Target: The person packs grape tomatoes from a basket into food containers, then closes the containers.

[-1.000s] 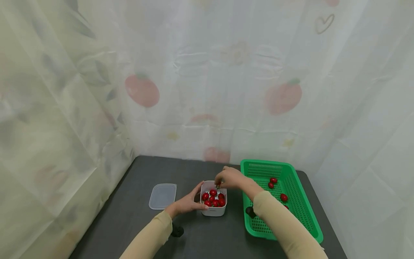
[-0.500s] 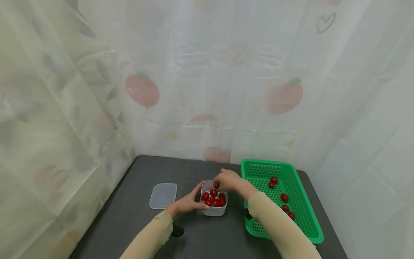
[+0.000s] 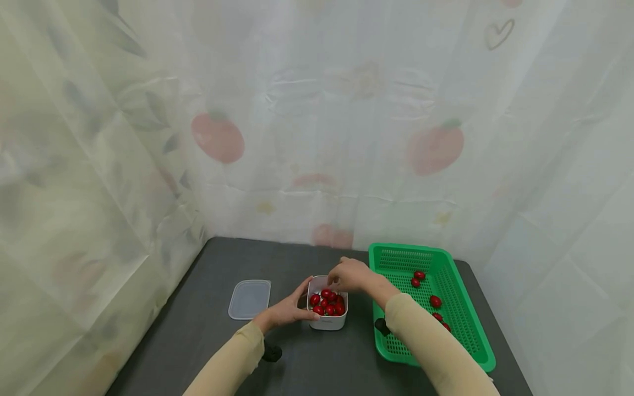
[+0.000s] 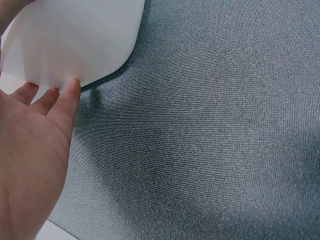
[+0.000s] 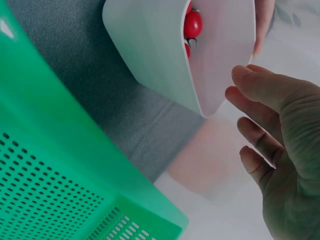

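A small white square container (image 3: pixel 327 323) holds several cherry tomatoes (image 3: pixel 329 309). My left hand (image 3: pixel 284 312) grips it from the left, thumb at the near rim and fingers along its far left side. In the left wrist view, the fingertips (image 4: pixel 72 87) press against its white wall. Over the container's far right corner hovers my right hand (image 3: pixel 350 274). The right wrist view shows its fingers (image 5: pixel 252 102) loosely bent beside the rim, with nothing between them. A tomato (image 5: pixel 192 23) with a green stem lies inside the container there.
A green perforated basket (image 3: pixel 463 324) with several loose cherry tomatoes (image 3: pixel 435 301) stands on the right, partly under the right forearm. A flat translucent lid (image 3: pixel 249 300) lies left of the container on the dark table (image 3: pixel 292 363). Printed curtains (image 3: pixel 317 137) hang behind.
My right hand has let go of a cherry tomato, which now lies among the others in the container. My left hand has kept its grip on the container without moving.
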`<state>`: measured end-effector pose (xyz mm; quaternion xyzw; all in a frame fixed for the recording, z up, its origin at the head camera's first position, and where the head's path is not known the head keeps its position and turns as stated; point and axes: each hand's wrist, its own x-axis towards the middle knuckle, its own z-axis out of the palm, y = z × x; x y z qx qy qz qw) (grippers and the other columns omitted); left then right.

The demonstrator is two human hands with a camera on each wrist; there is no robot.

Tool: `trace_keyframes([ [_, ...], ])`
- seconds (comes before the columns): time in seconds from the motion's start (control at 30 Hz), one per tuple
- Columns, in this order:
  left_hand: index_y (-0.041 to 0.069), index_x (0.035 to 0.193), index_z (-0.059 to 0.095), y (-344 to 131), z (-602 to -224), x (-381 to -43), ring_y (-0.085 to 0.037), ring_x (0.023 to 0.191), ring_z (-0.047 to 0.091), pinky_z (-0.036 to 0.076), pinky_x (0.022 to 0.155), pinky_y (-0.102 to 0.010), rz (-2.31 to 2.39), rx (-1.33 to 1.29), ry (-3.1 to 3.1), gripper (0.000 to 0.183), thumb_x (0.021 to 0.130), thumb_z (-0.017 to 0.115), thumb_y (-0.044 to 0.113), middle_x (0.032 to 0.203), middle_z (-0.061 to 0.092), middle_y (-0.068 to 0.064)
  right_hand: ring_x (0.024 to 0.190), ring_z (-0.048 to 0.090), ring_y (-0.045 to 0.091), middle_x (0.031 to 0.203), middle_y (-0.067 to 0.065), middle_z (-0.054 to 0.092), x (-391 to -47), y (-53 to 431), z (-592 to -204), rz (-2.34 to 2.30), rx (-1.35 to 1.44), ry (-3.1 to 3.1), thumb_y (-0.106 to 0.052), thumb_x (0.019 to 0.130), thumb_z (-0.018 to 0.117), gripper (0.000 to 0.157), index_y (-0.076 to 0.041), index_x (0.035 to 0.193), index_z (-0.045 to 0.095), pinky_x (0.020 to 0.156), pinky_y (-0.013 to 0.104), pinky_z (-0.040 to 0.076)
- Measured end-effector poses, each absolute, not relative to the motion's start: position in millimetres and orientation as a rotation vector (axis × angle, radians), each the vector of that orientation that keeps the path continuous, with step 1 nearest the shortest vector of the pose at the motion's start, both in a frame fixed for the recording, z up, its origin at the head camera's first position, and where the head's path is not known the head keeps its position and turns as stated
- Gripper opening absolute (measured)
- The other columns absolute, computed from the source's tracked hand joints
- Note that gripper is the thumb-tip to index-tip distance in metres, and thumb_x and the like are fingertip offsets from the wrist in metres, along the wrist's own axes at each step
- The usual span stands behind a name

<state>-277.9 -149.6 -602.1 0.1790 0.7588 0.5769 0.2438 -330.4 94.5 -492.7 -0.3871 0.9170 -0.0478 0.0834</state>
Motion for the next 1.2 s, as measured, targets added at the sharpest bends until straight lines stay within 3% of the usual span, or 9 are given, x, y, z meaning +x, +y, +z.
trace_keyframes([
  [0.43, 0.023, 0.166, -0.002, -148, -604, -278, -0.042, 0.151, 0.024, 0.034, 0.114, -0.058, 1.581, 0.479, 2.087, 0.107, 0.093, 0.077, 0.022, 0.169, 0.015, -0.014, 0.096, 0.056, 0.016, 0.106, -0.007, 0.075, -329, 131, -475, -0.216, -1.228, 2.775, -0.018, 0.092, 0.078, 0.021, -0.019, 0.113, 0.080, 0.081, 0.036, 0.051],
  [0.6, 0.025, 0.166, -0.001, -148, -604, -278, -0.042, 0.151, 0.022, 0.032, 0.114, -0.059, 1.567, 0.475, 2.115, 0.112, 0.090, 0.081, 0.030, 0.169, 0.015, -0.014, 0.103, 0.060, 0.020, 0.109, -0.005, 0.075, -327, 155, -467, -0.240, -1.231, 2.792, -0.016, 0.091, 0.077, 0.023, -0.017, 0.115, 0.079, 0.088, 0.041, 0.051],
  [1.2, 0.023, 0.166, -0.001, -148, -600, -276, -0.043, 0.151, 0.023, 0.034, 0.114, -0.059, 1.559, 0.486, 2.120, 0.111, 0.090, 0.080, 0.029, 0.168, 0.015, -0.016, 0.111, 0.058, 0.026, 0.113, -0.001, 0.073, -313, 240, -453, -0.323, -0.994, 2.844, -0.014, 0.094, 0.075, 0.024, -0.017, 0.118, 0.076, 0.087, 0.045, 0.052],
])
